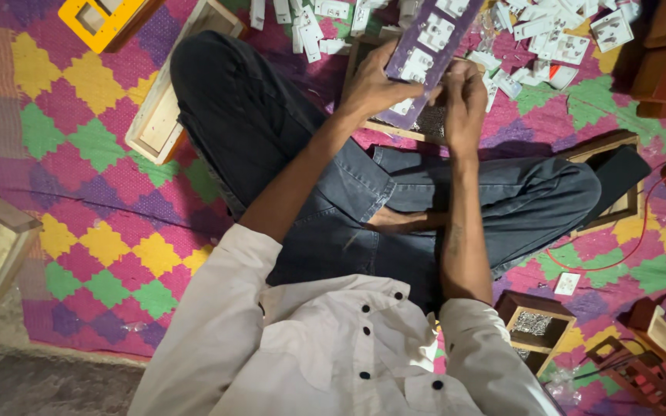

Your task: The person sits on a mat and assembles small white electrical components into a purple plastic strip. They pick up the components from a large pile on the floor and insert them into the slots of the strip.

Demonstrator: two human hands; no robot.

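The fingers (385, 74) of the left hand (371, 88) are curled around the lower edge of a long purple board (429, 38), gripping it from the side and underneath. The right hand (464, 96) is closed too, with its fingertips pinched at the bottom end of the same board (whether it holds a small screw or tool there is too hidden to tell). The board sits in the upper middle of the frame, tilted up and away from the person, above their crossed legs.

Several white switches (435, 32) are already set into the board, one after another along its length. So a good part of the fitting looks done, but the hands are busy at the lowest spot, so that end seems not finished yet.

Under the hands is a shallow wooden tray (395, 129). Just beyond, along the top of the frame, lies a big pile of loose white switches (549, 35), so plenty of parts are unused. A small wooden box of tiny metal bits (533, 322) sits at the lower right, near a red wire (641, 231). Empty wooden frames (159, 123) lie at the upper left on the bright patterned mat (94, 246).
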